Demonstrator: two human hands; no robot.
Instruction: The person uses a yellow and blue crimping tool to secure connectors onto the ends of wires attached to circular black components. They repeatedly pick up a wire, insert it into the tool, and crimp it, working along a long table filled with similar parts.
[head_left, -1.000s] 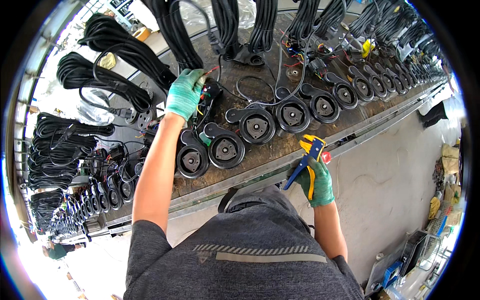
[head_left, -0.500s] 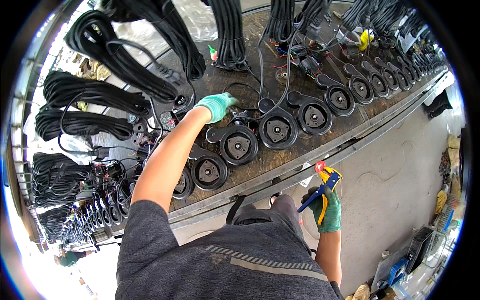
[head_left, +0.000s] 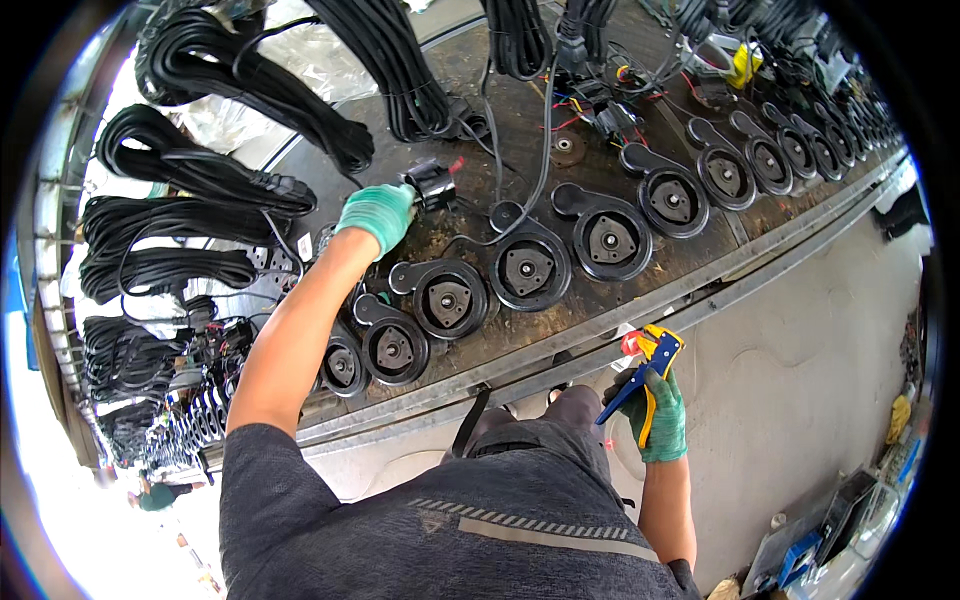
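My left hand (head_left: 378, 218), in a green glove, is closed round a shiny black part (head_left: 432, 186) with a bit of red at its far end; its exact kind I cannot make out. This part is just above the bench, beyond a row of black round wheel-like housings (head_left: 451, 300) with grey centre plates. At waist height, off the bench's front edge, my gloved right hand (head_left: 655, 420) grips a blue and yellow wire stripper (head_left: 640, 378), jaws upward. A red piece (head_left: 631, 343) shows beside its jaws.
Bundles of black cable (head_left: 385, 70) line the back and left of the dark bench (head_left: 690, 100). Small parts with coloured wires (head_left: 605, 112) lie beyond the housings. A metal rail (head_left: 520, 378) edges the bench. Crates and boxes (head_left: 800, 550) stand on the floor at right.
My left hand has drawn back leftward from beside the housings and now has the black part in it. My right hand stays almost in place with the wire stripper.
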